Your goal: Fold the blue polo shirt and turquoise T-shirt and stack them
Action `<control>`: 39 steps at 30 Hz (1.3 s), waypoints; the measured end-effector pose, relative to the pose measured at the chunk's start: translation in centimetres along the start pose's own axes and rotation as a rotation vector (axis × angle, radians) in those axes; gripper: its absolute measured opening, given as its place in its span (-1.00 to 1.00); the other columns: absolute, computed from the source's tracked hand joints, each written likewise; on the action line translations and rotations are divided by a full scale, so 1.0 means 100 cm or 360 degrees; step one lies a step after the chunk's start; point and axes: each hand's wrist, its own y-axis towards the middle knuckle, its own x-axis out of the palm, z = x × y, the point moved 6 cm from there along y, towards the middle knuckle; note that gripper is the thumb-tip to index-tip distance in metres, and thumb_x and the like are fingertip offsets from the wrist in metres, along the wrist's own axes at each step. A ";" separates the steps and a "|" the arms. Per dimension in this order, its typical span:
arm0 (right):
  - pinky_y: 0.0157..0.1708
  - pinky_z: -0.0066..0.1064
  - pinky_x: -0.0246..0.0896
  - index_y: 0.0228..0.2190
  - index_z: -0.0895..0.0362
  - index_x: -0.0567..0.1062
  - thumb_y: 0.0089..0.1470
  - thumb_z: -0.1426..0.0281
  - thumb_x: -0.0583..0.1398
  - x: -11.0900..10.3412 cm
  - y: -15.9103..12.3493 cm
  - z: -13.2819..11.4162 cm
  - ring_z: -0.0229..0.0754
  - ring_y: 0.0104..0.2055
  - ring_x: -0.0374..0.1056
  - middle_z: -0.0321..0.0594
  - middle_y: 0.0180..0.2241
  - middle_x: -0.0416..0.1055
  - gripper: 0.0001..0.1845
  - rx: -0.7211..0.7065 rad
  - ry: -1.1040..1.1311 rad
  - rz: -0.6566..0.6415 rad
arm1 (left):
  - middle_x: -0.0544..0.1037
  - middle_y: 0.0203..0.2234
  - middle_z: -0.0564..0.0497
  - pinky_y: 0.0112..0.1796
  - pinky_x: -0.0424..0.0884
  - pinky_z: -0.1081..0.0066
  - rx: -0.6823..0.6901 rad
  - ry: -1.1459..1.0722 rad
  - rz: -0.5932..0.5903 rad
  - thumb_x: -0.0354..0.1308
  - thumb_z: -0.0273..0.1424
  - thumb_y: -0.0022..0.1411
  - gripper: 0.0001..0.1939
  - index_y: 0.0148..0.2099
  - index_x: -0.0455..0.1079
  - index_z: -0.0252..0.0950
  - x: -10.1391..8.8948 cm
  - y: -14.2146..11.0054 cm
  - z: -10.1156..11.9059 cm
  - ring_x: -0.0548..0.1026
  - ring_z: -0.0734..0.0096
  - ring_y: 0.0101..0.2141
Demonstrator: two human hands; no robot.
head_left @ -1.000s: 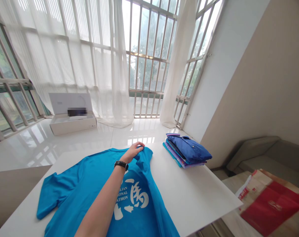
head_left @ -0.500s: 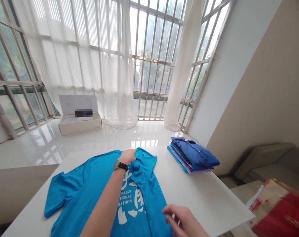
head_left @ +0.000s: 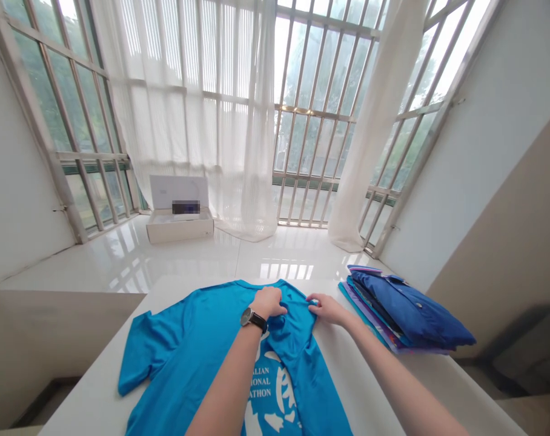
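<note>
A bright blue T-shirt [head_left: 197, 345] with white lettering lies spread on the white table [head_left: 370, 375], its right side folded inward. My left hand [head_left: 268, 301], a black watch on its wrist, is closed on the fabric near the collar. My right hand [head_left: 326, 307] pinches the folded shoulder edge just to the right of it. The two hands are a short distance apart at the far end of the shirt. The shirt's left sleeve lies flat toward the table's left edge.
A stack of folded clothes [head_left: 402, 309], dark blue shirt on top, sits on the table's right side. Beyond the table are a glossy white floor, an open white box [head_left: 179, 212], sheer curtains and barred windows. A beige wall rises at right.
My right hand has come up from the near edge of the table to the shirt's far shoulder beside my left hand. The camera has turned left and moved closer.
</note>
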 end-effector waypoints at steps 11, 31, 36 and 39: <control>-0.26 -0.42 0.23 -0.29 0.12 0.57 0.18 0.30 0.15 -0.006 0.041 -0.025 -0.19 -0.25 0.42 -0.22 -0.30 0.56 -0.77 -0.0213 -0.0173 -0.0017 | 0.55 -0.35 0.04 -0.41 0.34 0.45 0.0215 -0.0415 -0.0014 0.01 -0.27 0.26 -0.77 -0.17 0.41 -0.26 -0.023 -0.001 -0.018 0.50 0.34 -0.34; 0.22 -0.25 0.07 0.03 0.16 0.46 0.30 0.21 0.01 0.036 -0.015 -0.095 0.01 0.23 0.20 0.00 0.17 0.33 -0.57 -0.0311 -0.0409 0.0535 | 0.58 -0.07 -0.09 -0.16 0.40 0.39 -0.0281 -0.0100 0.0067 0.20 -0.40 0.13 -0.67 -0.01 0.45 -0.20 -0.014 -0.005 -0.062 0.53 0.16 -0.07; 0.34 0.00 -0.19 0.31 0.09 0.17 0.27 -0.01 -0.07 0.083 -0.019 -0.101 0.17 0.42 -0.15 -0.05 0.39 -0.01 -0.28 -0.0155 -0.0423 0.0277 | 0.40 0.17 -0.24 0.02 0.34 0.07 -0.0446 -0.0019 0.0033 0.21 -0.22 0.14 -0.49 0.14 0.37 -0.21 -0.022 -0.011 -0.072 0.31 -0.16 0.17; 0.36 0.02 -0.33 0.35 0.00 0.07 0.27 -0.07 -0.18 0.094 -0.017 -0.097 0.15 0.44 -0.24 -0.16 0.42 -0.11 -0.25 -0.0069 -0.0425 0.0241 | 0.19 0.33 -0.26 0.11 0.19 -0.21 -0.0519 -0.0014 -0.0038 0.19 -0.08 0.14 -0.34 0.26 0.28 -0.16 -0.012 -0.014 -0.074 0.12 -0.31 0.28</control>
